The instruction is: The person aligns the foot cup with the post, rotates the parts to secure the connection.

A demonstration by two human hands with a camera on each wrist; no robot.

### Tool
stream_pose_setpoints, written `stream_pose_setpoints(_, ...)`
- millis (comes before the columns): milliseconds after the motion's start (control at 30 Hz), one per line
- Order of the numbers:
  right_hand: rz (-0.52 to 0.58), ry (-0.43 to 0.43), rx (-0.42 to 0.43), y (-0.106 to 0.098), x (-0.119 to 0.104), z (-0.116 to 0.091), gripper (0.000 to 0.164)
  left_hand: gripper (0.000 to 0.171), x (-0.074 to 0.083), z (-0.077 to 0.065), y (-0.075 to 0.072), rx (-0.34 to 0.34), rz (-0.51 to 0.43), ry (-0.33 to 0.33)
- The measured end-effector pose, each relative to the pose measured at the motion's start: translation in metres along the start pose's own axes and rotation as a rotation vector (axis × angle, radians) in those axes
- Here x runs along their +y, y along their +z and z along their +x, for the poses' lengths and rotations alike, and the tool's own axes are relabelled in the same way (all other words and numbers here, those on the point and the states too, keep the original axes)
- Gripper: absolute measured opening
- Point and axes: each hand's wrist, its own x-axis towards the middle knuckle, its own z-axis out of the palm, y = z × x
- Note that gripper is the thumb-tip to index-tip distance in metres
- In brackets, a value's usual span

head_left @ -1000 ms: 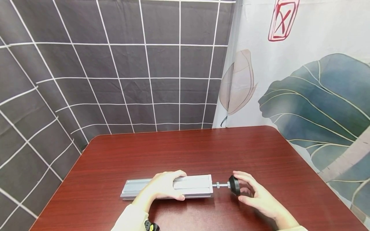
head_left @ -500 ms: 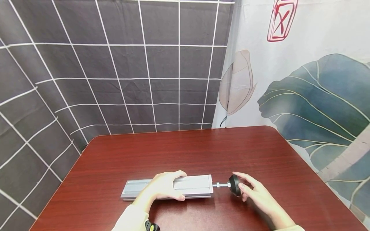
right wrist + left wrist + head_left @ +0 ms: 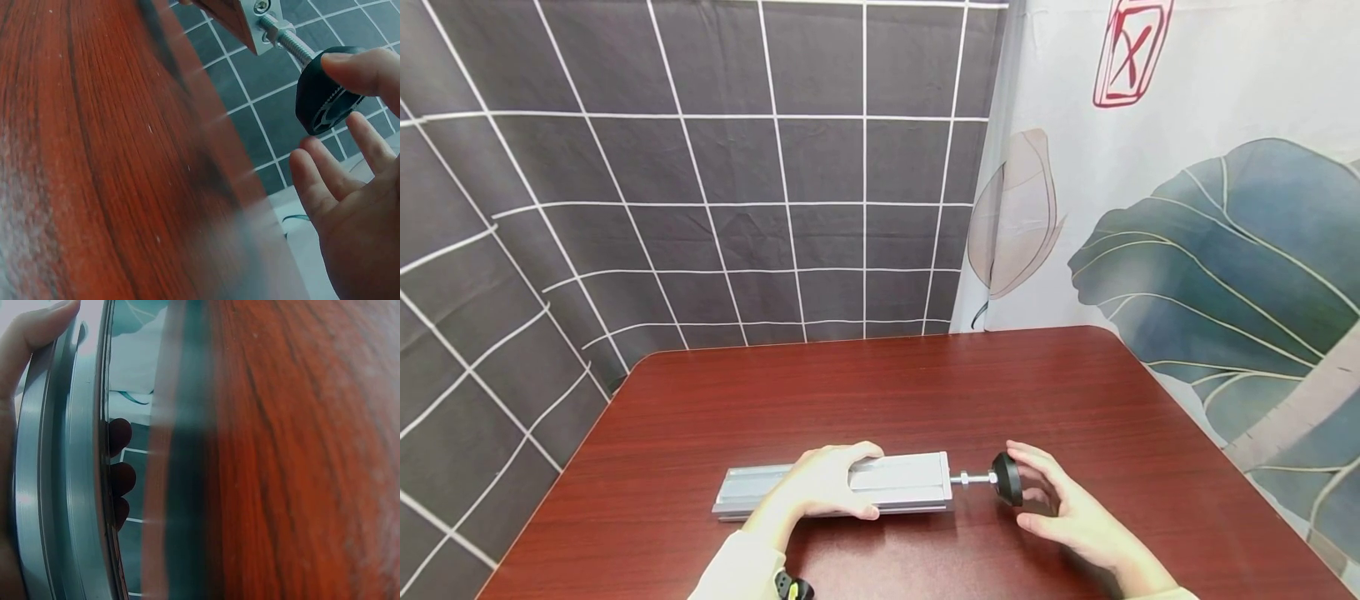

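Observation:
In the head view a silver aluminium profile (image 3: 898, 479) lies lengthwise on the table. My left hand (image 3: 831, 483) grips it across the middle, thumb on the near side and fingers over the far side. From its right end plate a threaded rod with nuts (image 3: 973, 479) sticks out, ending in a black round levelling foot (image 3: 1007, 479). Around the foot curve the thumb and fingers of my right hand (image 3: 1067, 508). In the right wrist view the thumb (image 3: 359, 65) overlaps the rim of the foot and fingertips sit close below it; firm contact cannot be told.
The red-brown wooden table (image 3: 865, 392) reaches back to a dark curtain (image 3: 820, 158) with white grid lines. To the right hangs a white curtain (image 3: 1045, 100) printed with leaves. A dark band with a yellow mark (image 3: 793, 587) is on my left wrist.
My right thumb lay across the foot's face half a second ago; now it has swung down to the near side and the hand has widened. The left hand and the profile stay put.

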Motion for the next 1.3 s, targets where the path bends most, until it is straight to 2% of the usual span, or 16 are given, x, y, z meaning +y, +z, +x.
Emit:
stream_pose_setpoints(133,-0.022,-0.027,0.019,0.0025,-0.0006,0.0023,0.065,0.068,0.0006,0.0002,0.0005,-0.003,-0.002,0.002)
stream_pose_setpoints(400,-0.101,0.148,0.138,0.0063,-0.0083,0.0076,0.054,0.068,0.0031,0.0008,-0.0007,0.000,0.003,0.014)
stream_pose_setpoints(533,-0.051,0.182,0.154,0.0079,-0.0078,0.0102,0.044,0.068,0.0036,0.0007,-0.0009,-0.001,0.006,0.013)
stream_pose_setpoints(667,-0.067,0.203,0.170,0.0076,-0.0078,0.0103,0.040,0.068,0.0033,0.0006,-0.0007,0.000,0.011,0.017)
stream_pose_setpoints(800,-0.048,0.168,0.168,0.0062,-0.0071,0.0081,0.052,0.069,0.0026,0.0007,-0.0007,0.004,0.012,0.020)
stream_pose_setpoints(967,0.040,0.042,0.075,0.0037,-0.0046,0.0034,0.073,0.069,0.0016,0.0005,-0.0009,0.001,0.009,0.015)
stream_pose_setpoints(1067,0.058,-0.016,0.025,0.0042,-0.0034,0.0032,0.070,0.069,0.0012,0.0002,-0.0009,0.003,0.008,0.015)
stream_pose_setpoints(1167,0.030,-0.048,0.023,0.0052,-0.0030,0.0042,0.065,0.069,0.0010,0.0002,-0.0008,0.005,0.011,0.017)
stream_pose_setpoints(1300,-0.012,-0.012,0.069,0.0062,-0.0038,0.0049,0.061,0.069,0.0011,0.0003,-0.0006,0.006,0.009,0.018)
